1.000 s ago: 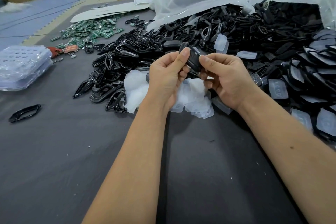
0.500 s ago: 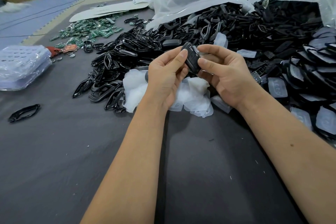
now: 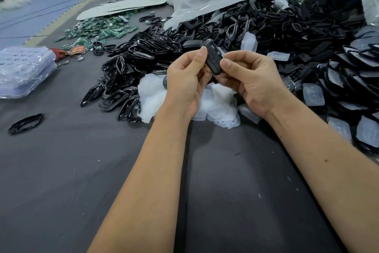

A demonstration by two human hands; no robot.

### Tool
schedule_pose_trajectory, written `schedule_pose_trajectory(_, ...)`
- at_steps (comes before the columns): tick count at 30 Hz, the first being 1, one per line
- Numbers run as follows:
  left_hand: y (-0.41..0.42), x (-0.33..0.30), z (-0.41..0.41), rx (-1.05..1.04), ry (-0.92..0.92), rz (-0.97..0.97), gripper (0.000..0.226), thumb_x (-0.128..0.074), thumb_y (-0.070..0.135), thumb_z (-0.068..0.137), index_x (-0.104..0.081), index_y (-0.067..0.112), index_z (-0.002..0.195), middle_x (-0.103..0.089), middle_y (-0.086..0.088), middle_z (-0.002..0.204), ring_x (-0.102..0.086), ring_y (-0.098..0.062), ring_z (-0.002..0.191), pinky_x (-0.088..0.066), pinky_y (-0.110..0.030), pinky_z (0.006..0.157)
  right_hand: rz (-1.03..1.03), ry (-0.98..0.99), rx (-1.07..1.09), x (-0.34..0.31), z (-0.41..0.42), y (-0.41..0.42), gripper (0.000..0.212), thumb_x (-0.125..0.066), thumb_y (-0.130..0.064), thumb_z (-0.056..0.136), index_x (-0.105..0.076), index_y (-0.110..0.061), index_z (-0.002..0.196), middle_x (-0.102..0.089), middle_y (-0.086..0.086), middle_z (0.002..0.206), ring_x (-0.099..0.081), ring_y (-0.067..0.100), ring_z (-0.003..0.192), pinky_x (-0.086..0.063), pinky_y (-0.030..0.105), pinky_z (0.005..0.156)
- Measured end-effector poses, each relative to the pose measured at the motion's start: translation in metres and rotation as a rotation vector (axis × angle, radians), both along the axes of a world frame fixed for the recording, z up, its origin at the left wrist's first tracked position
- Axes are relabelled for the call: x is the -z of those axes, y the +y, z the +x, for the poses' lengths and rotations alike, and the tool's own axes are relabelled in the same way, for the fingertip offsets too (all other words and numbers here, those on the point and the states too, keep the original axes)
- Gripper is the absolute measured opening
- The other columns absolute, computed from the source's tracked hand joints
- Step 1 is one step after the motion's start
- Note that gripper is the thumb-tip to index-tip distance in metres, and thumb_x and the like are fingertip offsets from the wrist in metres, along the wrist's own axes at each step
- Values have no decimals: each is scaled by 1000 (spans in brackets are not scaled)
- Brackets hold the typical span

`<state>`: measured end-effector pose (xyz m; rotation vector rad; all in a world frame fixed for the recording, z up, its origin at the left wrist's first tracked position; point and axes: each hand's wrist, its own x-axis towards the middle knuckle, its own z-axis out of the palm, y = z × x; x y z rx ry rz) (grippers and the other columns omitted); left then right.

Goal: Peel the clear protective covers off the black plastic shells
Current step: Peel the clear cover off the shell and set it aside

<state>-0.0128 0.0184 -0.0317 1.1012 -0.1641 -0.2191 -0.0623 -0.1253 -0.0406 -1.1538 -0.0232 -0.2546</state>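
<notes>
Shell (image 3: 213, 58) upright between hands; left hand (image 3: 185, 82) and right hand (image 3: 252, 80) both pinch it.

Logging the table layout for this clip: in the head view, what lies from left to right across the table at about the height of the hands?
Stack of clear plastic trays → heap of black frames → left hand → black shell, held by both hands → right hand → pile of shells with clear covers.

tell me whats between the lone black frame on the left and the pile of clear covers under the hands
In the head view, bare grey cloth runs from the lone frame to a heap of black frames, which borders the clear covers.
</notes>
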Motion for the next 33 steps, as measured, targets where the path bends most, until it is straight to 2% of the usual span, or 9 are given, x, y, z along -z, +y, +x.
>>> schedule_pose_trajectory(6, -2, -1, -2, -33, -43, 19, 20, -59, 10, 104, -66, 7, 85, -66, -8, 78, -51, -15, 67, -49, -20, 60, -45, -15, -13, 0, -1, 1, 31, -82, -10, 73, -73, -10, 102, -78, 3, 81, -76, 18, 75, -60, 26, 69)
schedule_pose_trajectory(11, -2, -2, -3, -46, -48, 10, 19, -58, 10, 104, -64, 6, 87, -61, -11, 81, -51, -16, 68, -49, -22, 61, -69, -26, -5, 1, -2, 1, 38, -82, -8, 70, -73, -10, 107, -75, 0, 79, -75, 21, 81, -60, 29, 73)
schedule_pose_trajectory(16, -4, -3, -5, -55, -90, 52, 12, -60, 12, 104, -62, 7, 93, -59, -18, 88, -55, -18, 73, -50, -24, 63, -117, -51, 52, 3, -1, 1, 31, -80, 0, 75, -72, -10, 103, -75, -4, 75, -74, 13, 75, -59, 26, 74)
schedule_pose_trajectory(19, -3, -3, -6, -51, -114, 71, 11, -61, 11, 103, -61, 7, 93, -60, -19, 88, -55, -17, 69, -50, -23, 60, -192, -71, 107, 4, -1, -1, 29, -76, 11, 83, -71, -11, 101, -76, -3, 76, -73, 11, 74, -58, 23, 74)
schedule_pose_trajectory(22, -3, -2, -8, -49, -135, 83, 9, -60, 9, 103, -60, 7, 94, -58, -21, 90, -54, -17, 70, -50, -23, 61, -324, -106, 192, 4, 0, -1, 31, -76, 11, 84, -72, -13, 103, -75, -5, 79, -71, 10, 76, -58, 24, 75)
schedule_pose_trajectory(27, -4, -2, -9, -60, -153, 125, 12, -59, 7, 103, -61, 9, 91, -61, -11, 81, -57, -13, 70, -50, -23, 62, -496, -166, 271, 3, 0, -1, 38, -75, 12, 84, -75, -19, 107, -72, 0, 87, -69, 11, 85, -58, 26, 79)
schedule_pose_trajectory(30, -3, -2, -8, -45, -128, 124, 12, -59, 9, 104, -61, 8, 92, -62, -12, 81, -57, -13, 70, -50, -22, 62, -478, -179, 213, 3, 0, -3, 38, -73, 14, 84, -73, -12, 112, -71, 5, 87, -67, 12, 84, -59, 28, 81)
schedule_pose_trajectory(33, -1, -3, -6, -20, -82, 93, 14, -59, 11, 104, -63, 7, 91, -65, -12, 84, -58, -15, 70, -52, -21, 62, -430, -176, 161, 2, -1, -4, 39, -73, 14, 84, -69, -7, 117, -71, 2, 84, -67, 13, 84, -58, 30, 82)
